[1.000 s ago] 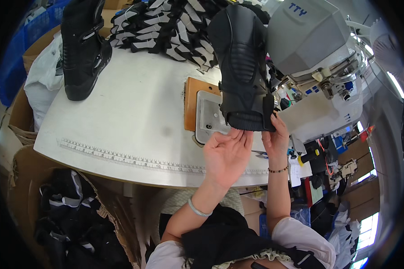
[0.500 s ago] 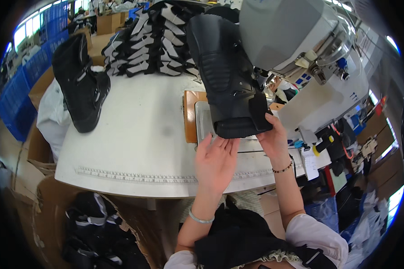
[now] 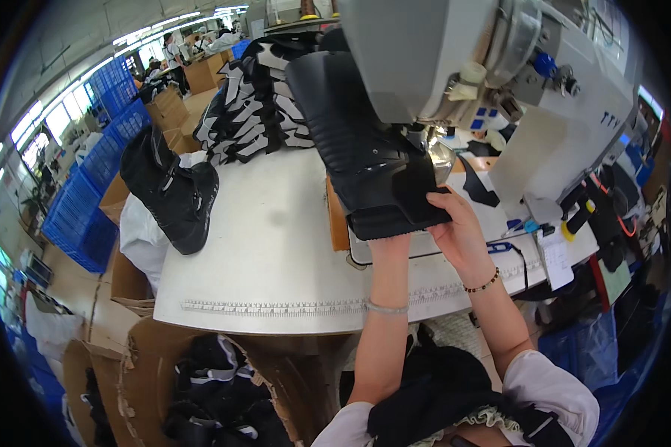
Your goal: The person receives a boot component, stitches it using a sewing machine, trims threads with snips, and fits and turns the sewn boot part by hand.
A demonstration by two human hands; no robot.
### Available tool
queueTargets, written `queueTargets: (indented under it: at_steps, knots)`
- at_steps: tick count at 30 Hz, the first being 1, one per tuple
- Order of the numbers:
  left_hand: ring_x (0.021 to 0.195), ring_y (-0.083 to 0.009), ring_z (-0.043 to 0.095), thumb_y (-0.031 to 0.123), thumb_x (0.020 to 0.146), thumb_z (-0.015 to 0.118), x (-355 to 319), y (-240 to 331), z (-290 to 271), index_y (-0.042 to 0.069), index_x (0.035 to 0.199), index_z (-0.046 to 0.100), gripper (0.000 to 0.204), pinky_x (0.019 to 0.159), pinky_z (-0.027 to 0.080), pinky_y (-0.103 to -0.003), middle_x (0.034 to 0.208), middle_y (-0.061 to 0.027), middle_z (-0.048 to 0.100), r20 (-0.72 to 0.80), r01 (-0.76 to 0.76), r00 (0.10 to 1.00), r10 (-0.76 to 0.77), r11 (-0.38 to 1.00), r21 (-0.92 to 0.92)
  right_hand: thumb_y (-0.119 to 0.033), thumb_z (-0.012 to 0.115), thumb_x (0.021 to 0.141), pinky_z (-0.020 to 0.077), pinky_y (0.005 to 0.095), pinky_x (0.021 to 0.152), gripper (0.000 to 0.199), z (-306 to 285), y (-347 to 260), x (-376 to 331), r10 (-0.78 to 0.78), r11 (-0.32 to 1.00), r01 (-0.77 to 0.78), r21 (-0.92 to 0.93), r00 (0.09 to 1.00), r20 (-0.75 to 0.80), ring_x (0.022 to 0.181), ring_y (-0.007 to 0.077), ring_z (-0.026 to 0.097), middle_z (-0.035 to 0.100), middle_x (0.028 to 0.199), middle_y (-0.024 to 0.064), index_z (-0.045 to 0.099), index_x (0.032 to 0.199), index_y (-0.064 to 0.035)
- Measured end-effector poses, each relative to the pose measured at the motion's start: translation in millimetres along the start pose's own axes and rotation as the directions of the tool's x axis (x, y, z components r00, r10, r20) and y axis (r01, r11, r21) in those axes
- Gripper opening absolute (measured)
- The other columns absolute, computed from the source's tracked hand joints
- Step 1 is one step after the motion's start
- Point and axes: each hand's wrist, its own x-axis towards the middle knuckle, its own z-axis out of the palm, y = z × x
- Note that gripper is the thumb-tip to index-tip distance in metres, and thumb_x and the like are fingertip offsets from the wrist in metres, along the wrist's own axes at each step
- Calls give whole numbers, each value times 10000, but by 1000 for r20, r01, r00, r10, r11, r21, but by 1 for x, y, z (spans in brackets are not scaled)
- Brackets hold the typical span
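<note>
A black ribbed boot upper [image 3: 365,160] lies beneath the head of the grey-and-white sewing machine [image 3: 417,63], its lower end toward me. My right hand [image 3: 458,227] grips that end's right corner, thumb on top and fingers underneath. Only the base of my left hand [image 3: 391,244] shows; the rest has gone under or into the near end of the upper, so its fingers are hidden. The machine head covers the upper's right side near the needle area.
A finished-looking black boot [image 3: 175,194] stands at the left of the white table [image 3: 268,261]. Behind are stacked black-and-grey cut pieces [image 3: 253,112]. A printed ruler [image 3: 291,308] runs along the near edge. Below sits a cardboard box [image 3: 145,372] of dark pieces. Papers [image 3: 554,257] lie at right.
My left hand has moved from open below the upper's near edge to underneath or inside it. My right hand still holds the corner. The whole view has shifted.
</note>
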Motion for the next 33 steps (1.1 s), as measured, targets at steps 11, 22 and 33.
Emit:
queueTargets:
  at_steps: [11, 22, 33]
  knots:
    - [1243, -283, 370, 366, 944, 342, -3, -2, 7, 63, 1261, 440, 450, 1060, 280, -445, 1310, -140, 435, 30, -167, 962, 272, 495, 853, -89, 593, 832, 443, 244, 778, 173, -4, -3, -5, 29, 992, -29, 123, 1000, 6, 883, 93, 570, 616, 963, 35, 575, 994, -29]
    - [1255, -276, 352, 343, 940, 354, 2, -5, 9, 63, 1287, 407, 450, 1070, 264, -424, 1334, -130, 406, 21, 57, 998, -56, 997, -54, -117, 638, 804, 423, 254, 792, 210, 3, 3, -13, -486, 776, 401, -487, 872, -55, 969, 147, 511, 535, 1083, 68, 560, 975, -26]
    - [1268, -270, 334, 321, 935, 366, -2, -4, 21, 64, 1313, 374, 457, 1080, 248, -403, 1359, -120, 378, 113, 214, 977, -183, 781, -586, -101, 678, 628, 486, 274, 635, 403, 66, -5, 10, -344, -514, 543, -663, 578, 740, 838, 189, 522, 491, 923, 50, 539, 1002, -44]
